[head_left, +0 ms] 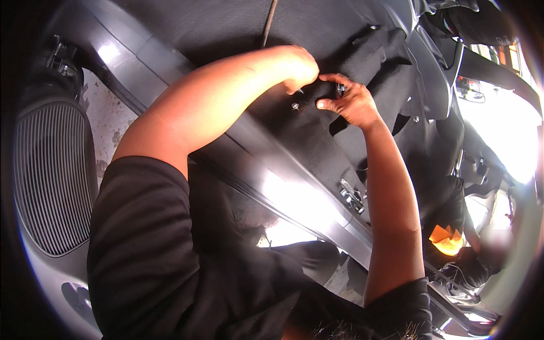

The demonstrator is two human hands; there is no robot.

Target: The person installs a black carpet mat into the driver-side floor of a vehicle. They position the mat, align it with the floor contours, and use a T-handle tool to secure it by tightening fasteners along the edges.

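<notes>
My left hand (301, 69) is curled over the black floor lining (306, 122) of a vehicle. Its fingers are mostly hidden, and a small dark tip pokes out below them; what it belongs to I cannot make out. Just below that hand a small bolt or stud (295, 106) stands up from the lining. My right hand (356, 103) is close by on the right, thumb and forefinger spread with a gap between them. A small shiny metal piece (340, 88) shows inside the curve of that hand; whether it is touched or lies behind, I cannot tell.
A glossy grey door sill (283, 184) runs diagonally below my arms. At left is a door panel with a ribbed grille (54, 178). A metal bracket (352, 195) sits by my right forearm. A thin rod (270, 22) rises at the top. Another person (467, 258) is at lower right.
</notes>
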